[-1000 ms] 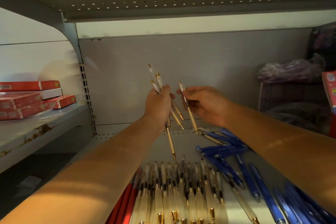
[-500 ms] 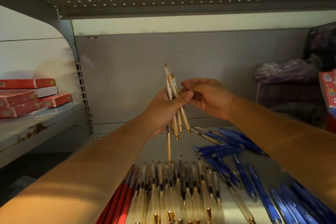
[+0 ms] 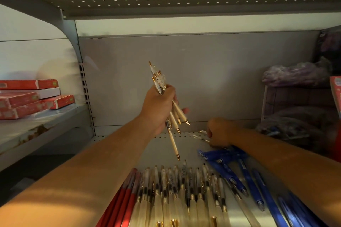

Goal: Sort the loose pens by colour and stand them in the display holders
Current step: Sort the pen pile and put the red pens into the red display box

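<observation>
From the head camera, the right hand (image 3: 220, 131) is curled knuckles-up low at the back of the shelf (image 3: 118, 143); its fingertips are hidden, so whether it grips the clear pens (image 3: 202, 135) just beside it cannot be told. The left hand (image 3: 159, 108), raised, is clamped around a bundle of white pens (image 3: 174, 116), gold tips slanting down. Below it lie a white row (image 3: 184, 197), red pens (image 3: 122, 206) cut off by the frame, and blue pens (image 3: 238, 177) under the right forearm.

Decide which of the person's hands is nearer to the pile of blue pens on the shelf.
The right hand. It reaches down to the shelf just behind the blue pens; the left hand is raised above and to their left, gripping a bunch of white pens.
</observation>
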Motion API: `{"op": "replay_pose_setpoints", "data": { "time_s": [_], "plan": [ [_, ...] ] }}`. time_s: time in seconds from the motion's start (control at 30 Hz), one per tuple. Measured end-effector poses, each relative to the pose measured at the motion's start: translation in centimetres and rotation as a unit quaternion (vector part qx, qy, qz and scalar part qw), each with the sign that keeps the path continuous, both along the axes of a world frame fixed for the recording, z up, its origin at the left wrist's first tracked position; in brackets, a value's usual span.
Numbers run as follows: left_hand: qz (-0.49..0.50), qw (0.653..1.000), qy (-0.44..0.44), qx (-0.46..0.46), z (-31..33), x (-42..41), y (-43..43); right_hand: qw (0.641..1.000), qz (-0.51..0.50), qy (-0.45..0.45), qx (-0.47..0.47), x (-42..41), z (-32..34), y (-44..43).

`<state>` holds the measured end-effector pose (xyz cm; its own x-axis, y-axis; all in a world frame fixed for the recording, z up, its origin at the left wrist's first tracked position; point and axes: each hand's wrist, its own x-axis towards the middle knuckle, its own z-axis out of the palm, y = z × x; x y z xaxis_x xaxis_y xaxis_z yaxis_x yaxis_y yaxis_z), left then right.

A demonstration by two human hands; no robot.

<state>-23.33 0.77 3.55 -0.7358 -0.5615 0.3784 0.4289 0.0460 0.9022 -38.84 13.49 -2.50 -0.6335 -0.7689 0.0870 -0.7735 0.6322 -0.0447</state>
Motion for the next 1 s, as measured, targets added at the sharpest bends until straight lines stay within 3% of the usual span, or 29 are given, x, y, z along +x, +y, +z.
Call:
{"op": "replay_pose_setpoints", "data": {
  "time_s": [0.23, 0.4, 0.73, 1.0],
  "plan": [
    [0.022, 1.000, -0.016, -0.001, 0.1, 0.7, 0.0, 0.985, 0.002, -0.098, -0.145, -1.5, 1.1, -0.6],
    [0.007, 0.998, -0.049, -0.026, -0.2, 0.9, 0.0, 0.998, -0.030, -0.037, -0.047, -2.8, -0.1, 0.2],
    [-0.022, 0.994, -0.073, -0.073, -0.5, 1.1, 1.0, 0.999, -0.044, -0.019, -0.018, -2.9, -0.5, 0.3],
    [-0.009, 0.988, -0.131, -0.087, 0.9, 2.1, 2.8, 0.972, -0.014, -0.096, -0.213, -1.8, 3.5, -0.1]
  ]
}}
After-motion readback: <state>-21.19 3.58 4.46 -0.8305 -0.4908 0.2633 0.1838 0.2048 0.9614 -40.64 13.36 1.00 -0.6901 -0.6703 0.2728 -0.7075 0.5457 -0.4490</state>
